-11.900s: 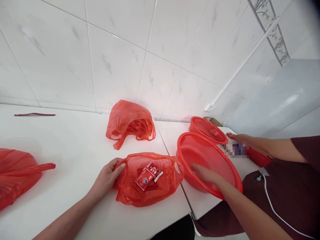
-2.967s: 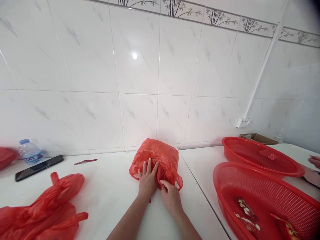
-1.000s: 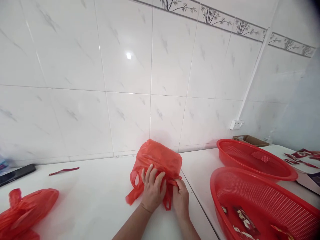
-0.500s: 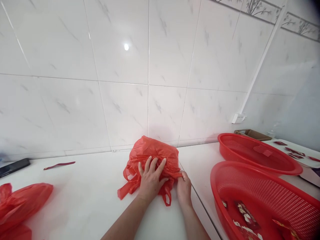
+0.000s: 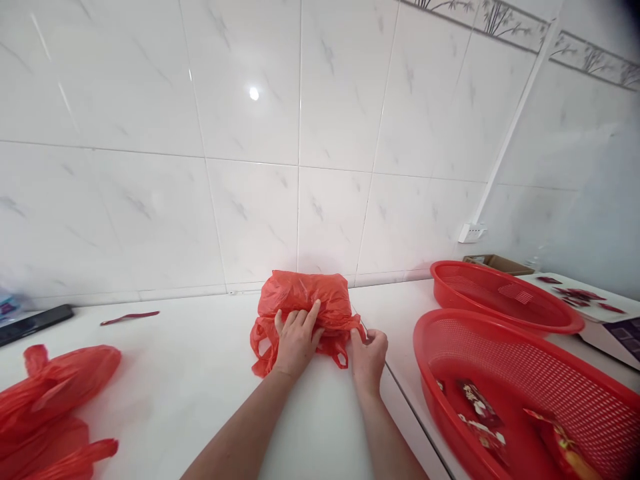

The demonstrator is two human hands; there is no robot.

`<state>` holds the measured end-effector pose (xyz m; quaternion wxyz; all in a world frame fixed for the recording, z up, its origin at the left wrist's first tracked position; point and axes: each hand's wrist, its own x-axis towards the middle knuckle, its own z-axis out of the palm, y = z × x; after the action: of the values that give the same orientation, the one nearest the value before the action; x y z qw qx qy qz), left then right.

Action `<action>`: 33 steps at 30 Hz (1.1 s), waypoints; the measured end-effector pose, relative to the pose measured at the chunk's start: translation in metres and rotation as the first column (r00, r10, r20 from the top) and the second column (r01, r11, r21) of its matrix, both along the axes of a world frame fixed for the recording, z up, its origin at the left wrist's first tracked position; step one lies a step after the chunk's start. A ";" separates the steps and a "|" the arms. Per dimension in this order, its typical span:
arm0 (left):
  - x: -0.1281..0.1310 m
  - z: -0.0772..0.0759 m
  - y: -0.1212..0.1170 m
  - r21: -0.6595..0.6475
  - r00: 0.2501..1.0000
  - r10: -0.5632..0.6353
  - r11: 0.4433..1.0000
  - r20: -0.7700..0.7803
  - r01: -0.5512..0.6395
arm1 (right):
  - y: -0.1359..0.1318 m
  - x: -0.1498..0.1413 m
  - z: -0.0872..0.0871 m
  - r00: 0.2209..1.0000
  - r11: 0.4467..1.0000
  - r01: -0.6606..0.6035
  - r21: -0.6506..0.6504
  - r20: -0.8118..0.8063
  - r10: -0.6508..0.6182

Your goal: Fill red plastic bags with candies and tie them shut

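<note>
A crumpled red plastic bag point(image 5: 305, 290) with loop handles lies on the white table near the tiled wall. Something bulky fills it, but the contents are hidden. My left hand point(image 5: 297, 340) presses on the gathered front of the bag with its fingers spread. At the bag's right edge, my right hand point(image 5: 369, 353) pinches a bit of the plastic between thumb and fingers. One handle loop hangs toward me between the two hands, and another sticks out on the left.
More red plastic bags point(image 5: 65, 407) lie at the left. Behind them are a black phone point(image 5: 37, 323) and a thin dark-red strip point(image 5: 130, 317). On the right stand a red basket point(image 5: 425, 333) holding small packets, another red basket point(image 5: 505, 297), a scale point(image 5: 615, 333) and a cardboard box point(image 5: 500, 263).
The bag is now more compact and squarer, its loose left end drawn in. Both hands remain on it, the right one slightly higher. The view has shifted a little.
</note>
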<state>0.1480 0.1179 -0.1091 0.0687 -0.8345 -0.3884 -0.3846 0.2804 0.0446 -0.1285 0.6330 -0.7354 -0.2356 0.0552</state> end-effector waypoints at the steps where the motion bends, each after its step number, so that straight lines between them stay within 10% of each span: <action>1: 0.000 0.000 0.001 0.005 1.000 0.002 1.000 -0.010 -0.002 | -0.004 -0.006 -0.001 1.000 1.000 0.005 -0.013 0.012 -0.005; 9: -0.007 0.011 0.004 0.066 1.000 -0.004 0.998 0.027 0.002 | -0.031 -0.061 -0.006 0.960 0.980 -0.198 0.004 0.203 0.193; 20: -0.015 0.033 -0.023 0.039 0.982 -0.118 0.993 0.145 0.113 | -0.028 -0.050 0.000 0.908 0.949 -0.316 -0.017 0.286 0.307; 27: -0.020 0.071 -0.050 -0.053 0.966 -0.070 0.995 0.249 0.086 | -0.035 -0.061 0.020 0.945 0.924 -0.307 0.229 0.192 0.266; 33: -0.019 0.071 -0.045 -0.020 0.991 -0.125 0.992 0.045 0.126 | -0.033 -0.054 0.013 0.937 0.915 -0.342 0.213 0.142 0.318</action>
<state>0.1290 0.0727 -0.0382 0.0264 -0.8494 -0.3410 -0.4020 0.2260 0.0121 -0.1154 0.6838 -0.6068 -0.3940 0.0946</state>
